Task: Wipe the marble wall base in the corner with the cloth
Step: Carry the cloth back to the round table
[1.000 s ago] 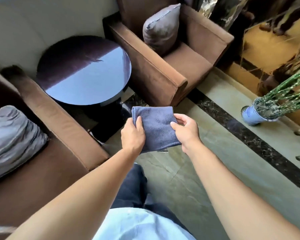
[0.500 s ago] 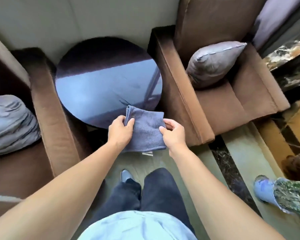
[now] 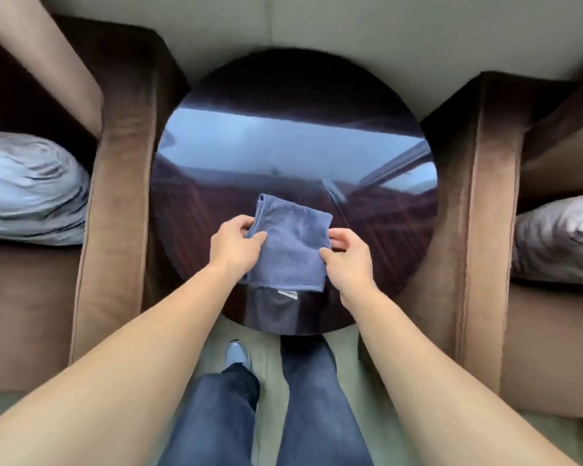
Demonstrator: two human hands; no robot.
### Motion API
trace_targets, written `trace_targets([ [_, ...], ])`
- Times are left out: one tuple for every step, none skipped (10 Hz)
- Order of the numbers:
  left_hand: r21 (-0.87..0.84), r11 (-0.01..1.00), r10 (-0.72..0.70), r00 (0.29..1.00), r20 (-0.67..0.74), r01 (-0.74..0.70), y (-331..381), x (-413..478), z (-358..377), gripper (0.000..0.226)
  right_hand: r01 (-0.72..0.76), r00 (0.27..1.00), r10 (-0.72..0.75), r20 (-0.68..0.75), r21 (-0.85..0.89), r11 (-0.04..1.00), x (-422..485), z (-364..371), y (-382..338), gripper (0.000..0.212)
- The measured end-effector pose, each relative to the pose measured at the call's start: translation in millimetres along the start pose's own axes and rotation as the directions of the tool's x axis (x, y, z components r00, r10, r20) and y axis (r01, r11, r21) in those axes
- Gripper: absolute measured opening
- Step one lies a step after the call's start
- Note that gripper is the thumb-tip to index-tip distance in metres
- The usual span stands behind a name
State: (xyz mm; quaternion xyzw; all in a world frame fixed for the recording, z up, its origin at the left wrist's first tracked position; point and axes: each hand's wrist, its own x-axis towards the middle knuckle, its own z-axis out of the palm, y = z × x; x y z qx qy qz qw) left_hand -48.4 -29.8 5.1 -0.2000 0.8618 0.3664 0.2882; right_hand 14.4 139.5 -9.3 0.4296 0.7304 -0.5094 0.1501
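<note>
Holding the cloth (image 3: 288, 250) folded above the desk (image 3: 293, 156), my left hand (image 3: 236, 242) pinches its nine o'clock edge and my right hand (image 3: 345, 252) its three o'clock edge. I judge this still preparation; wiping hasn't begun. Next I must crouch toward twelve o'clock. The marble base itself is hidden behind the desk and armchairs (image 3: 115, 196).
</note>
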Motion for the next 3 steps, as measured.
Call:
trace_targets([
  [0.027,0.998,-0.057,0.998,0.028,0.056,-5.4,34.4,24.8,0.028,0.005,1.000,-0.002,0.031,-0.104,0.995,43.3,10.8,5.2,0.030],
  [0.021,0.996,-0.089,0.996,0.031,0.089,-16.3,50.7,36.4,0.022,-0.022,0.999,0.029,0.037,-0.164,0.986,61.6,18.1,12.9,0.022],
  [0.029,0.997,-0.080,0.991,0.105,0.078,-11.8,47.0,28.8,0.034,-0.019,0.997,0.035,0.065,-0.225,0.974,54.1,15.0,6.7,0.027],
])
